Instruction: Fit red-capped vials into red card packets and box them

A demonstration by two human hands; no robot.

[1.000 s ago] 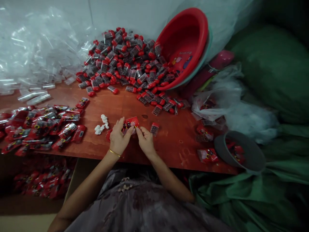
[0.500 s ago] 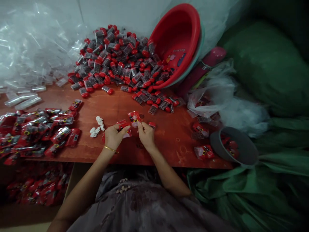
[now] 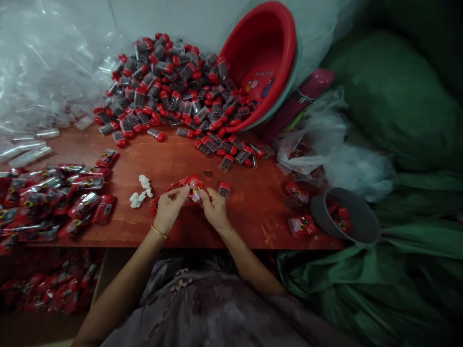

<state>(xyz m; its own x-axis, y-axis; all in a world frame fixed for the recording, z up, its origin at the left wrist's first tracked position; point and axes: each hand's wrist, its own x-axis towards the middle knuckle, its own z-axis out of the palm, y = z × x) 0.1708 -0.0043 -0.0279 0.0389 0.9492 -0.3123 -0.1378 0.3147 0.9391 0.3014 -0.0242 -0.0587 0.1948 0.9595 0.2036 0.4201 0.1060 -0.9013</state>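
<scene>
Between my two hands is a small red printed plastic bag, upright and with a clear lower part. My right hand pinches its lower right side. The thumb and forefinger of my left hand are closed at its left edge. More flat red bags lie on the table beside and partly under my left hand. Just beyond my right fingers rests a small clear container with a red cap. Whether the bag's mouth is parted is too small to tell.
A heap of red-capped containers spills from a tipped red basin. Filled red packets are piled at left, near crumpled white tissue. A grey bowl and a pink flask stand at right.
The red bag in my right hand has moved down and left towards my left hand. My left hand has left the stack of bags for this bag's edge, uncovering the container by my right hand.
</scene>
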